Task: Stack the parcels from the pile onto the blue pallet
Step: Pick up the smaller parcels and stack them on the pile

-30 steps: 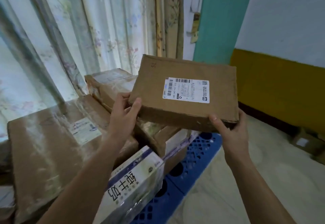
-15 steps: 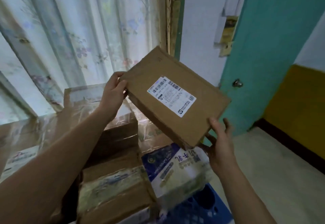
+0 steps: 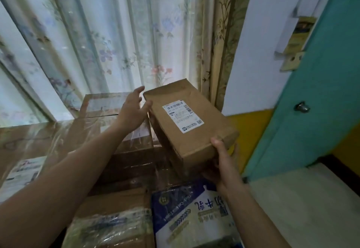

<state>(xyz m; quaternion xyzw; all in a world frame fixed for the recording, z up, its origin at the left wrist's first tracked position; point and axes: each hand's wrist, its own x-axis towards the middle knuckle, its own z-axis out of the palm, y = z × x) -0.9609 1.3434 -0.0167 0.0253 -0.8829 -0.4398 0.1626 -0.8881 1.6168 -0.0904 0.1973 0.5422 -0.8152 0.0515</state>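
My brown cardboard parcel (image 3: 191,123), white shipping label up, tilts atop the taped stacked boxes (image 3: 124,150), near corner raised.

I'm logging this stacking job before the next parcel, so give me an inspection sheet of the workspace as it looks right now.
Surface: blue pallet not in view; parcels hide it.
Job's things: brown parcel with white label, tilted, over the stack; whether it rests on it cannot be told. Taped cartons behind and left; blue-and-white carton in front.
Clutter: nothing seen.
Hands: left hand open, fingers spread at the parcel's far left corner; right hand grips its near corner.
Cables: nothing seen.
Surroundings: floral curtain behind, teal door with knob at right, pale floor.
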